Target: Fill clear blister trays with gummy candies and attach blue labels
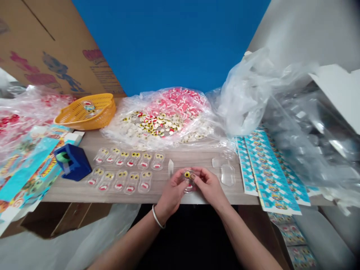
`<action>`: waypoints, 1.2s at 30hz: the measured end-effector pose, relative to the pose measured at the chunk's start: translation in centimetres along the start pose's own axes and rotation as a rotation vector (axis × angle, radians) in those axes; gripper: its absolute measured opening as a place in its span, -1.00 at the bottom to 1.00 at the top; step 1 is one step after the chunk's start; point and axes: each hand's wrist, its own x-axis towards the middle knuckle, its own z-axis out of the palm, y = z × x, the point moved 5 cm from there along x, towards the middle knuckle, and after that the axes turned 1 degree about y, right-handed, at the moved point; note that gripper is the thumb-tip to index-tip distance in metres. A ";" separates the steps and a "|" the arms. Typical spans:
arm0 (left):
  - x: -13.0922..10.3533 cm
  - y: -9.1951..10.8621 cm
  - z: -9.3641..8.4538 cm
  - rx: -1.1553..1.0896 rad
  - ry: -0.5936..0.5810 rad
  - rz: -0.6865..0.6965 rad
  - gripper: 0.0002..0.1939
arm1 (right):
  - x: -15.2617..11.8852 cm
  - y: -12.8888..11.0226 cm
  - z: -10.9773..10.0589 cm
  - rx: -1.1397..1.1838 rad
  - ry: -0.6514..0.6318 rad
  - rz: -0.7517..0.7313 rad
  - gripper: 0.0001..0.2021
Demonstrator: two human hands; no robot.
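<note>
- Two hands meet at one clear pack (189,188), near the front edge of the surface (165,197); whether the pack rests on it or hangs just above, I cannot tell.
- Left hand (176,187): fingers curled in, pinching the pack's left side, with little gap to spare.
- Right hand (207,186): likewise curled, gripping the right side, thumb over the pack's face.
- A yellow eye (187,174) and a red mouth show in the pack; fingers cover the spot beside the eye, so a second one there cannot be confirmed.
- What could go wrong: a thumb pressing off-centre might tip the eye or pop it out, since the parts look small and flat.
- Squeezing both sides too hard could bow the thin plastic and loosen what is inside.
- The filled packs (132,182) stand close together at the left; a sweep of the left forearm could knock the nearer row askew.
- The empty shells (227,175), just beyond the right hand, look light enough for a brush of the knuckles to shift them.
- Pose: both forearms reach forward from the body and angle inward, the left with a bangle (158,217) at the wrist; the fingertips converge on the pack.
</note>
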 end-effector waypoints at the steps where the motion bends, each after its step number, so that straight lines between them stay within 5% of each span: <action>1: -0.6 0.2 -0.8 0.060 0.016 0.019 -0.64 | 0.3 0.5 1.1 0.066 -0.078 0.041 -0.77; 7: -6.1 3.2 -7.5 0.959 0.385 0.544 -0.53 | 1.2 1.5 7.8 -0.094 -0.128 0.030 -0.84; 12: -7.3 2.7 -9.7 1.486 0.261 0.594 -0.64 | 1.5 -0.1 11.5 -0.400 -0.157 -0.126 -0.77; 16: -6.9 2.6 -9.8 1.637 0.248 0.674 -0.64 | 1.0 -1.5 12.6 -0.696 -0.094 -0.290 -0.87; 20: -6.8 3.2 -9.6 1.684 0.308 0.819 -0.73 | 0.5 -2.4 12.5 -0.824 -0.086 -0.285 -0.92; 24: -6.4 3.5 -9.7 1.753 0.296 0.955 -0.74 | -0.3 -3.4 8.6 -0.739 -0.065 -0.280 -0.87; 28: -6.1 3.9 -8.9 1.718 0.258 1.081 -0.67 | -1.9 -3.3 -0.4 -0.800 0.232 -0.246 -0.80; 32: -5.1 3.6 -5.5 1.533 0.122 1.075 -0.70 | -3.0 -1.3 -7.4 -1.061 0.494 -0.161 -0.71; 36: -2.5 2.4 -1.0 1.294 -0.024 0.894 -0.75 | -2.8 0.5 -9.0 -1.136 0.560 -0.135 -0.61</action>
